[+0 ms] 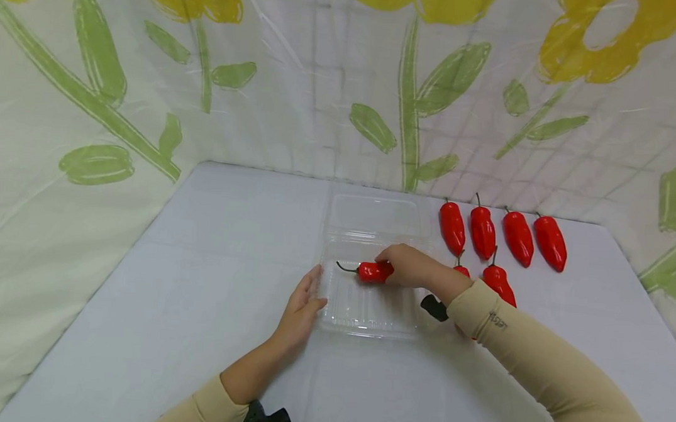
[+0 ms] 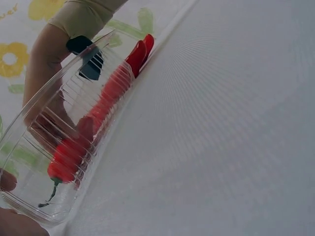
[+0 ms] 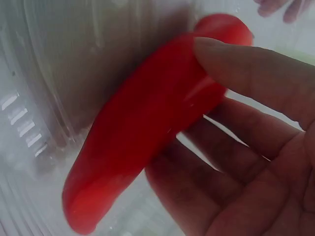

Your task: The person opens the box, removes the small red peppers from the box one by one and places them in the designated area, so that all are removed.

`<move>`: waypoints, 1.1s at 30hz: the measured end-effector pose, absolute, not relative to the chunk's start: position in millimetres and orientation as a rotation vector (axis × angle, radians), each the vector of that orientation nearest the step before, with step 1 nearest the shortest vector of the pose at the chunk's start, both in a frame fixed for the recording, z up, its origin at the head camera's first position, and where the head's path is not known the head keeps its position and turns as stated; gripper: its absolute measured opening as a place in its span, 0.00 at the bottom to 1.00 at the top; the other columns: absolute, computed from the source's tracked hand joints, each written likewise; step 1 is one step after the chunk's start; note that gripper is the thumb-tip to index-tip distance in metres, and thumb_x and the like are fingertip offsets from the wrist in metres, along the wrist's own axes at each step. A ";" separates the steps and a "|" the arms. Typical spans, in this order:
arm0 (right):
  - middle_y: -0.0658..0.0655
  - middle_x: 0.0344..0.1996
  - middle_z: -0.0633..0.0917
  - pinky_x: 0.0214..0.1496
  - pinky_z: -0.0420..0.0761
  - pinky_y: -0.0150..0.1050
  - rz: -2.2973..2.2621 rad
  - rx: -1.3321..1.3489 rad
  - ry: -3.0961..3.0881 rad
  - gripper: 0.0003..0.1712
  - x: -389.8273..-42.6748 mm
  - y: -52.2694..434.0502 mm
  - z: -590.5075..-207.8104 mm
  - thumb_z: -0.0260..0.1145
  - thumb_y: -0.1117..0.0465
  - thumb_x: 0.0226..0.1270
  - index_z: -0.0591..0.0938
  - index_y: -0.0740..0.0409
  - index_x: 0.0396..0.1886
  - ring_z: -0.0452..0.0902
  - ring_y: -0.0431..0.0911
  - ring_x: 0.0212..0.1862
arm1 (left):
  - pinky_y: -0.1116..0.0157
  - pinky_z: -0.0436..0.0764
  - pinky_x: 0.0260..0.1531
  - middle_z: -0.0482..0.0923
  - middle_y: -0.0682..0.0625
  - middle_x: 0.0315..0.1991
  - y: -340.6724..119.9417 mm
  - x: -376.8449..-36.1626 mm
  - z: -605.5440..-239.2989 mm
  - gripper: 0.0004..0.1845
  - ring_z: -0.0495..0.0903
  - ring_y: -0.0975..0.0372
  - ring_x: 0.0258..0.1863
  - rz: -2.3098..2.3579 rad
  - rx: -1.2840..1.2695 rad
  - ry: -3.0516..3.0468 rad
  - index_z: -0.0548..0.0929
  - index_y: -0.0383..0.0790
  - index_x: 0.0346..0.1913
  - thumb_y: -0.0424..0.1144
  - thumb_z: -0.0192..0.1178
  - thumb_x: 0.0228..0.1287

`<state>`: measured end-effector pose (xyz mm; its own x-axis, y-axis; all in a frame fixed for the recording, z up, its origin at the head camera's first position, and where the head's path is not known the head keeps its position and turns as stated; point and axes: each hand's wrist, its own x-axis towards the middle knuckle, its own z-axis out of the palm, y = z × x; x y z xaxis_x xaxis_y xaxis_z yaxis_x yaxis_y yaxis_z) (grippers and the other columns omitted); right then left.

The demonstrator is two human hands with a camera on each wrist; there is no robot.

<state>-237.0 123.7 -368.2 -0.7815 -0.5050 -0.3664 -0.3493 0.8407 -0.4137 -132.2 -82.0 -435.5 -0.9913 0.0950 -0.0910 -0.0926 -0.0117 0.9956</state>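
Observation:
In the head view, my right hand [image 1: 412, 266] holds a red chili pepper [image 1: 374, 272] inside a clear plastic clamshell box [image 1: 367, 313], its green stem pointing left. The right wrist view shows the thumb on one side of the pepper [image 3: 142, 118] and the fingers on the other. My left hand [image 1: 299, 310] is at the box's left edge, thumb over the rim and fingers along the outer wall. Through the clear wall [image 2: 29, 187] in the left wrist view, the pepper lies tilted, stem downward. Whether it touches the box floor is hard to tell.
Several red peppers [image 1: 482, 233] lie in a row at the back right of the white table [image 1: 211, 249]. More peppers [image 1: 498, 282] lie in front, partly hidden by my right forearm. The box's lid [image 1: 376, 214] is folded back. A flower-printed sheet [image 1: 297, 108] hangs behind.

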 end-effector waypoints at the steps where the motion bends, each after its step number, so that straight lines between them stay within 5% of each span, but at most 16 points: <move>1: 0.61 0.48 0.82 0.57 0.77 0.47 -0.427 -0.634 2.547 0.26 -236.6 122.3 -369.5 0.68 0.68 0.54 0.77 0.64 0.56 0.75 0.51 0.48 | 0.51 0.42 0.72 0.44 0.40 0.74 -82.1 -132.1 -434.8 0.34 0.40 0.51 0.74 2.141 -0.005 2.112 0.49 0.30 0.71 0.23 0.41 0.60; 21: 0.55 0.45 0.77 0.46 0.76 0.38 -0.377 -0.671 2.478 0.39 -231.6 115.2 -374.0 0.70 0.56 0.54 0.68 0.47 0.67 0.70 0.47 0.47 | 0.52 0.42 0.72 0.42 0.42 0.75 -82.0 -131.6 -433.5 0.34 0.39 0.53 0.75 2.128 -0.023 2.089 0.47 0.32 0.72 0.23 0.39 0.61; 33: 0.55 0.50 0.81 0.49 0.77 0.36 -0.526 -0.790 2.407 0.30 -230.8 124.4 -361.8 0.62 0.56 0.63 0.70 0.53 0.65 0.71 0.46 0.48 | 0.51 0.43 0.72 0.43 0.41 0.75 -83.3 -131.9 -435.3 0.34 0.40 0.51 0.74 2.126 0.006 2.107 0.48 0.32 0.72 0.24 0.40 0.61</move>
